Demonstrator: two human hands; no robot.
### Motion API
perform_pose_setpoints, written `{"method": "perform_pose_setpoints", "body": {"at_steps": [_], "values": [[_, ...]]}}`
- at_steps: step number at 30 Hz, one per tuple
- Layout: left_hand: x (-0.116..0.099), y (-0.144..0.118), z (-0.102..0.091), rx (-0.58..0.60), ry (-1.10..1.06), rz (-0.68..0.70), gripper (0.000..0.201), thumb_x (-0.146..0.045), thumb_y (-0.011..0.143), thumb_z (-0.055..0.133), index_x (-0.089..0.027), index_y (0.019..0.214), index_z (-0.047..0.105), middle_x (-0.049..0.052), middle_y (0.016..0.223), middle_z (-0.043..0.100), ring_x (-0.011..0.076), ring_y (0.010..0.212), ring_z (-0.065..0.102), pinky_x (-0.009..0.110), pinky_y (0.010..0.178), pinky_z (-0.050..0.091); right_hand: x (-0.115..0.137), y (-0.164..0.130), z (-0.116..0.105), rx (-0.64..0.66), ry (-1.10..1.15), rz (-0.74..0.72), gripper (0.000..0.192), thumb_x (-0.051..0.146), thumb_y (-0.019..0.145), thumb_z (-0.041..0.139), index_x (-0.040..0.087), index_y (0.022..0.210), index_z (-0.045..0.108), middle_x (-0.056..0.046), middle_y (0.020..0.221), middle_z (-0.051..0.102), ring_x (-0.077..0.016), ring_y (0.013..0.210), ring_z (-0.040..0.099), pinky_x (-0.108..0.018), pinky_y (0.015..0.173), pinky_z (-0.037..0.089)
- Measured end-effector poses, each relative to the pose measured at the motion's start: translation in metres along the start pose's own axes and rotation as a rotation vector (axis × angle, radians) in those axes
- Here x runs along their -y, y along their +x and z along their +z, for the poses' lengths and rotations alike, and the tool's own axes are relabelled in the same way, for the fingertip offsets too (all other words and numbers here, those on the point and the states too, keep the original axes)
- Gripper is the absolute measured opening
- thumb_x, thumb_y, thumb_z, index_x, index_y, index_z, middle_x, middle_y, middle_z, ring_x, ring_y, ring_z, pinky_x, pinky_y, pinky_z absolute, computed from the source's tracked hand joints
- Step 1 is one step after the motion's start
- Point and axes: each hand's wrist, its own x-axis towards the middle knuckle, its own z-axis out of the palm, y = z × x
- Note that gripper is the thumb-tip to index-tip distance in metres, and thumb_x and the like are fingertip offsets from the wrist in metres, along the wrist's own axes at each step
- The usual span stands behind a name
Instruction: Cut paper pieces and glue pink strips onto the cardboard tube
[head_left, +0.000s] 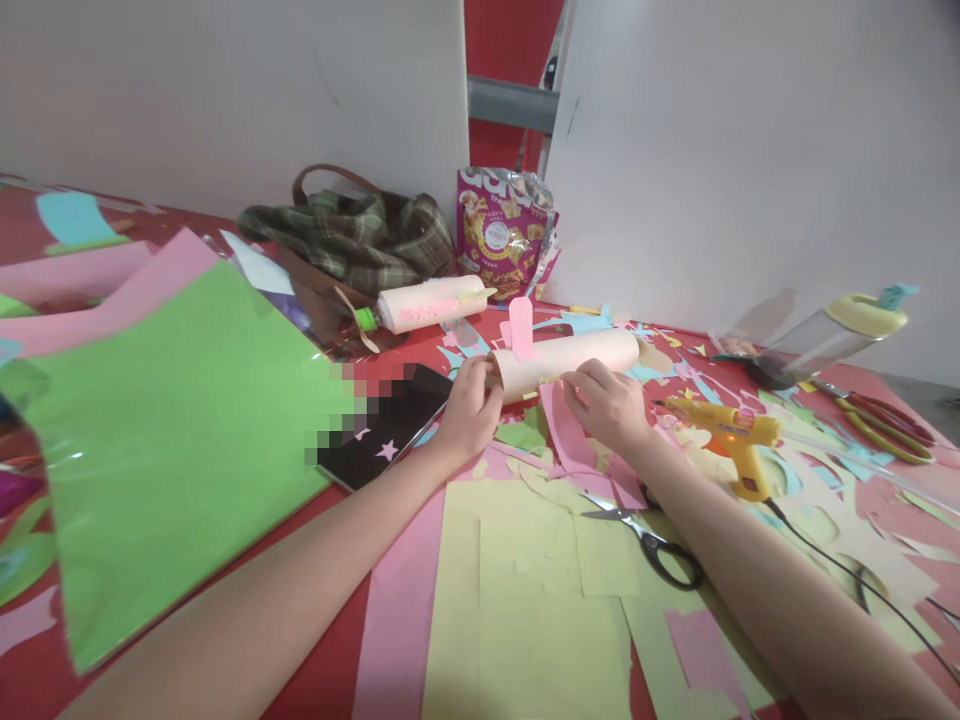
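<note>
At frame centre, the left hand (469,410) and right hand (606,405) are gripping a rolled paper tube (570,362), pink fin (520,328) already attached, other pieces lying loose.

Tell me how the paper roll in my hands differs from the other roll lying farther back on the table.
The held roll is gripped by the left hand and right hand; the back roll lies untouched near the plaid bag. The held roll has a pink tab standing up from it; the back roll carries pink markings along its side and a green tip with a tan propeller shape at one end. Both are pale paper cylinders lying on their sides.
</note>
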Motion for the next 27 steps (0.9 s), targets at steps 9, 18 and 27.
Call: {"method": "perform_pose_setpoints", "body": {"at_steps": [9,18,27], "values": [[0.002,0.000,0.000,0.001,0.005,0.007,0.013,-0.013,0.075,0.037,-0.018,0.086,0.042,0.008,0.100,0.046,0.0175,0.099,0.042,0.033,0.084,0.036,0.000,-0.001,0.002,0.046,0.020,-0.010,0.021,0.012,0.074,0.040,0.017,0.073,0.061,-0.001,0.065,0.055,-0.0067,0.046,0.042,-0.021,0.041,0.025],[0.000,0.001,0.000,-0.003,0.024,0.004,0.015,-0.011,0.073,0.036,-0.018,0.085,0.041,0.008,0.099,0.045,0.0176,0.098,0.042,0.033,0.084,0.036,0.009,0.009,-0.012,0.073,0.097,0.010,0.020,0.016,0.076,0.041,0.016,0.076,0.060,-0.001,0.067,0.056,-0.0073,0.048,0.044,-0.020,0.040,0.026],[0.001,-0.002,0.001,-0.034,0.001,0.013,0.018,-0.009,0.072,0.036,-0.017,0.087,0.041,0.007,0.095,0.046,0.0171,0.093,0.044,0.032,0.081,0.038,0.069,0.015,-0.037,0.593,0.654,-0.145,0.010,0.019,0.075,0.050,0.017,0.076,0.060,-0.001,0.076,0.056,-0.0087,0.061,0.051,-0.019,0.053,0.037]]}}
